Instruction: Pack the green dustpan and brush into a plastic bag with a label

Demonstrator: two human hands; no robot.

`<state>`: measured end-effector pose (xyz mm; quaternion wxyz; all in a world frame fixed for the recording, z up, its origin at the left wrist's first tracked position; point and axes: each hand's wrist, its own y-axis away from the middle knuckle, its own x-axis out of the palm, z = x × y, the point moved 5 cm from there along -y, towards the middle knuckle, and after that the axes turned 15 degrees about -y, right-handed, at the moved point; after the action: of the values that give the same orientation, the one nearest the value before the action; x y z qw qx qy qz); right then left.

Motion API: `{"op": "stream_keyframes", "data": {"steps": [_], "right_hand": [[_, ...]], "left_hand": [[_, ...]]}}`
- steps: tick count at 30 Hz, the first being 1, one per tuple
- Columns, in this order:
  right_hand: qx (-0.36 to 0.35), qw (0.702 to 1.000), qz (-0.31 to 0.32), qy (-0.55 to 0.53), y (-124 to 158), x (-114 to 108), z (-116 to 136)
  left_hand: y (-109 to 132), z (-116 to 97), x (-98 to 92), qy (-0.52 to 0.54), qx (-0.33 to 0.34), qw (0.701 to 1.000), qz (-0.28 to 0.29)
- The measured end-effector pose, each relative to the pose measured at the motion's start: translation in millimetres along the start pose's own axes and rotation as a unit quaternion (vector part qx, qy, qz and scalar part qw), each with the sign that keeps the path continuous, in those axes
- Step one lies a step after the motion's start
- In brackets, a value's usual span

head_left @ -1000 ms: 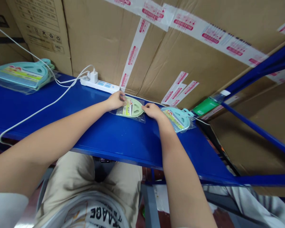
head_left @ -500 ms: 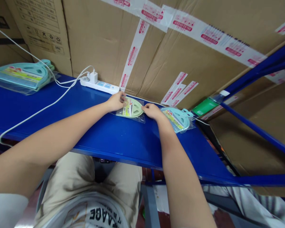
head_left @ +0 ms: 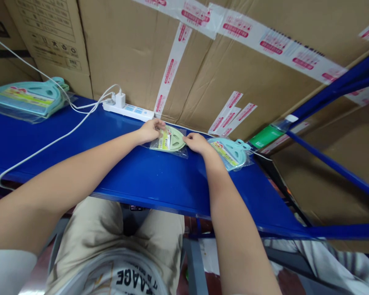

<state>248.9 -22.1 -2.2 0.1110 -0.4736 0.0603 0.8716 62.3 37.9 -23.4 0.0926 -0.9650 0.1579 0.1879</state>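
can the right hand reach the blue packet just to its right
Probably yes: the blue packet lies right beside the right hand, with nothing visible standing between, though that hand is busy at the pale green packet.

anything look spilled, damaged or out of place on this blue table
Nothing looks spilled or damaged. The one untidy thing is the white cable, trailing loosely from the power strip across the blue table to its front edge.

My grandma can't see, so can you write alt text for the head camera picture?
A person's left hand and right hand touch a green plastic-wrapped item on a blue table. A light-blue pack lies left, another right; cardboard stands behind.
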Motion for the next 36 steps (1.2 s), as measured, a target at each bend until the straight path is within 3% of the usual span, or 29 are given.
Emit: {"op": "stream_keyframes", "data": {"steps": [4, 9, 22, 30, 36], "right_hand": [[0.001, 1.0, 0.005, 0.0, 0.1, 0.6, 0.0], [0.004, 1.0, 0.009, 0.002, 2.0, -0.4, 0.9], [-0.01, 1.0, 0.01, 0.0, -2.4, 0.2, -3.3], [0.004, 1.0, 0.0, -0.002, 0.8, -0.4, -0.9], [-0.006, 1.0, 0.011, -0.012, 0.2, -1.6, -1.1]], "left_hand": [[-5.6, 3.4, 2.6, -0.112, 0.074, 0.991, 0.013], [-1.8, -2.4, 5.5, -0.255, 0.142, 0.956, 0.009], [6.0, -10.7, -2.3, -0.368, 0.101, 0.923, -0.041], [11.4, -12.8, -3.5, -0.405, 0.07, 0.911, -0.024], [9.1, -14.2, -10.3, -0.376, 0.079, 0.923, -0.031]]}}
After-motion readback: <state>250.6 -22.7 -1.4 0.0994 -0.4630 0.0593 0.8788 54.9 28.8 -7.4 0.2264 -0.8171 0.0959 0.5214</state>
